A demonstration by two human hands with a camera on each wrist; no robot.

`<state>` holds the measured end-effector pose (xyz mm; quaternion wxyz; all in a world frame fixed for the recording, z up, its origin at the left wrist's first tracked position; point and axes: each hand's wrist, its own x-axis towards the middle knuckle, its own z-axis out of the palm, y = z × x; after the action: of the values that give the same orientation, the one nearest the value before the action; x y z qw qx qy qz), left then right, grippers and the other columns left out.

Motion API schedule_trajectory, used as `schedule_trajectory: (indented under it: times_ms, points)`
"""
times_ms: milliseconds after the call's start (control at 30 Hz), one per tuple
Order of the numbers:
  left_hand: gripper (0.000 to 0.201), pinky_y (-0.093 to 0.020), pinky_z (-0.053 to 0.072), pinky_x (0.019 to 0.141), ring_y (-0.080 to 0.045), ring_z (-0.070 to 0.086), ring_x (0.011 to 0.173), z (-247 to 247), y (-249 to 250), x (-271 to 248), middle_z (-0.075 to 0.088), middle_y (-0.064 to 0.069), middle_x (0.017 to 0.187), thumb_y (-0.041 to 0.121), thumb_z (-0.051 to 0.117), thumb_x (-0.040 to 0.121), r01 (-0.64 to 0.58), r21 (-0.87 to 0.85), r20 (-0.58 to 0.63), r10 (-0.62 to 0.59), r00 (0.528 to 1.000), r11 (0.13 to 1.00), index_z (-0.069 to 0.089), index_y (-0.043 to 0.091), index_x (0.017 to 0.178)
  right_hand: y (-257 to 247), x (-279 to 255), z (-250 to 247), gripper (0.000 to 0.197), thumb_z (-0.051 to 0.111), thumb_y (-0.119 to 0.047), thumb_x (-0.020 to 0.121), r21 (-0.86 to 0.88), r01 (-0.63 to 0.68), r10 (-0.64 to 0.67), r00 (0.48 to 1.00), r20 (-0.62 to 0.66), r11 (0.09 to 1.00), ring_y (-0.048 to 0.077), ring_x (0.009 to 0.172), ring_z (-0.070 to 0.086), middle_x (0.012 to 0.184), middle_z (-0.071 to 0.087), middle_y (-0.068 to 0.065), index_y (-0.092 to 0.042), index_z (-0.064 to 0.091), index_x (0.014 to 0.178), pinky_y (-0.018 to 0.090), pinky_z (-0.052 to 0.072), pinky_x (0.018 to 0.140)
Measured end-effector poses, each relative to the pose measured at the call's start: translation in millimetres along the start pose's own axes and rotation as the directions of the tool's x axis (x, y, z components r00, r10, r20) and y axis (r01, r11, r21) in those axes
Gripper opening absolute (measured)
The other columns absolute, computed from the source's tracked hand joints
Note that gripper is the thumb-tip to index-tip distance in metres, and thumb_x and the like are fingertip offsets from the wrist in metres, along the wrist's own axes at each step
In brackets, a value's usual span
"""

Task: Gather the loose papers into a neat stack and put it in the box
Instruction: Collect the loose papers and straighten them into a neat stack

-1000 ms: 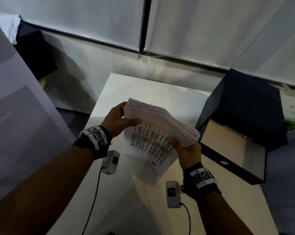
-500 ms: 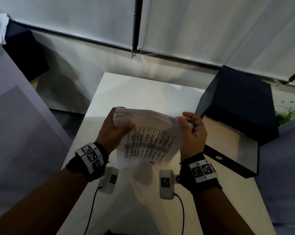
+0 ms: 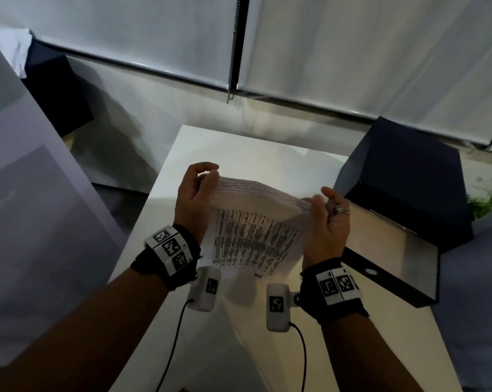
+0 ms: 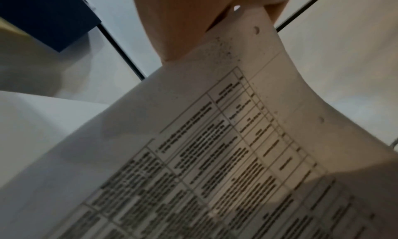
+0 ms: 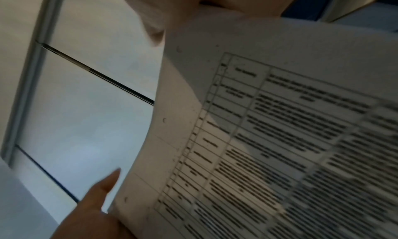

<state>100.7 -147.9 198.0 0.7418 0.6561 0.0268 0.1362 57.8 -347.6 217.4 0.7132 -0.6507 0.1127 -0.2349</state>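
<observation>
A thick stack of printed papers (image 3: 256,233) stands on edge over the white table (image 3: 247,148), its printed tables facing me. My left hand (image 3: 195,196) grips the stack's left side, thumb curled over the top corner. My right hand (image 3: 325,222) holds the right side, fingers wrapped along the edge, a ring on one finger. Both wrist views are filled by the printed sheet (image 4: 226,157) (image 5: 269,132); the right wrist view also shows a finger of the other hand (image 5: 101,191) at the paper's edge. The dark open box (image 3: 391,247) lies just right of my right hand.
The box's dark lid (image 3: 411,176) stands up behind its tan inside. A second dark box (image 3: 58,94) sits on the floor at far left. White roller blinds (image 3: 352,52) with a bead chain (image 3: 233,52) hang behind the table. A green plant (image 3: 490,199) shows at right.
The stack has turned from tilted to standing squarer between both hands. My right hand shifted from under the lower right corner up along the right edge; the left hand slid to the top left corner.
</observation>
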Motion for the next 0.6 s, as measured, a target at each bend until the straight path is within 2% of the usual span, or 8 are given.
schedule_trajectory:
  times_ms: [100, 167, 233, 300, 367, 467, 533, 600]
  points:
    - [0.054, -0.027, 0.056, 0.068, -0.009, 0.067, 0.073, -5, -1, -1, 0.067, 0.005, 0.091, 0.046, 0.076, 0.074, 0.047, 0.029, 0.102, -0.050, 0.993, 0.998, 0.054, 0.023, 0.118, 8, -9, -4, 0.055, 0.076, 0.002, 0.075, -0.051, -0.047, 0.052, 0.994, 0.097, 0.998, -0.004, 0.075, 0.066, 0.094, 0.060, -0.007, -0.011, 0.050, 0.121, 0.016, 0.055, 0.065]
    - [0.052, -0.033, 0.059, 0.072, -0.016, 0.070, 0.079, -8, 0, -2, 0.068, -0.001, 0.098, 0.032, 0.085, 0.072, 0.022, 0.107, 0.107, -0.034, 0.994, 0.994, 0.055, 0.023, 0.114, 11, -11, -5, 0.048, 0.081, 0.006, 0.068, -0.048, -0.099, 0.104, 0.988, 0.115, 0.994, 0.004, 0.077, 0.068, 0.092, 0.065, -0.005, -0.010, 0.059, 0.107, 0.018, 0.056, 0.064]
    - [0.040, -0.030, 0.058, 0.069, -0.014, 0.068, 0.081, -11, 1, -2, 0.067, 0.004, 0.094, 0.024, 0.085, 0.073, -0.065, 0.212, 0.108, 0.043, 0.993, 0.975, 0.060, 0.019, 0.104, 15, -8, -7, 0.036, 0.082, 0.007, 0.066, -0.073, -0.091, 0.098, 0.989, 0.107, 0.993, 0.005, 0.071, 0.069, 0.076, 0.071, -0.008, -0.010, 0.063, 0.091, 0.017, 0.055, 0.060]
    - [0.033, -0.022, 0.055, 0.067, -0.005, 0.065, 0.078, -15, 3, -6, 0.067, 0.008, 0.091, 0.021, 0.085, 0.073, -0.116, 0.264, 0.143, 0.080, 0.986, 0.957, 0.063, 0.020, 0.098, 20, -8, -12, 0.034, 0.082, 0.005, 0.067, -0.084, -0.105, 0.115, 0.985, 0.126, 0.991, 0.002, 0.071, 0.070, 0.074, 0.073, -0.010, -0.006, 0.065, 0.094, 0.017, 0.056, 0.062]
    - [0.027, -0.015, 0.052, 0.069, 0.000, 0.065, 0.080, -20, 11, -6, 0.068, 0.012, 0.090, 0.020, 0.084, 0.074, -0.171, 0.332, 0.207, 0.105, 0.973, 0.928, 0.066, 0.024, 0.095, 32, -10, -16, 0.038, 0.084, -0.004, 0.069, -0.165, -0.152, 0.179, 0.970, 0.167, 0.975, 0.006, 0.081, 0.072, 0.087, 0.076, -0.009, -0.011, 0.069, 0.102, 0.025, 0.060, 0.071]
    - [0.025, -0.020, 0.050, 0.079, 0.001, 0.061, 0.086, -19, 39, 6, 0.065, 0.016, 0.092, 0.028, 0.080, 0.076, -0.421, 0.571, 0.432, 0.177, 0.884, 0.705, 0.067, 0.033, 0.097, 50, -13, -21, 0.033, 0.084, -0.012, 0.070, -0.277, -0.206, 0.262, 0.948, 0.183, 0.939, 0.008, 0.088, 0.072, 0.092, 0.075, -0.010, -0.031, 0.070, 0.094, 0.034, 0.060, 0.079]
    - [0.038, -0.035, 0.051, 0.086, -0.004, 0.060, 0.095, -7, 61, 10, 0.063, 0.018, 0.100, 0.042, 0.074, 0.077, -0.555, 0.682, 0.602, 0.066, 0.796, 0.476, 0.060, 0.041, 0.112, 49, -11, -18, 0.031, 0.084, -0.011, 0.069, -0.277, -0.235, 0.287, 0.944, 0.162, 0.932, 0.010, 0.085, 0.072, 0.089, 0.075, -0.007, -0.031, 0.071, 0.089, 0.036, 0.061, 0.077]
    - [0.054, -0.042, 0.048, 0.093, -0.012, 0.061, 0.106, 9, 76, 9, 0.064, 0.017, 0.113, 0.052, 0.069, 0.079, -0.606, 0.736, 0.653, -0.080, 0.753, 0.301, 0.045, 0.045, 0.127, 42, -7, -11, 0.026, 0.084, -0.012, 0.069, -0.326, -0.189, 0.267, 0.940, 0.212, 0.926, 0.010, 0.081, 0.072, 0.086, 0.075, -0.005, -0.023, 0.072, 0.088, 0.035, 0.061, 0.074]
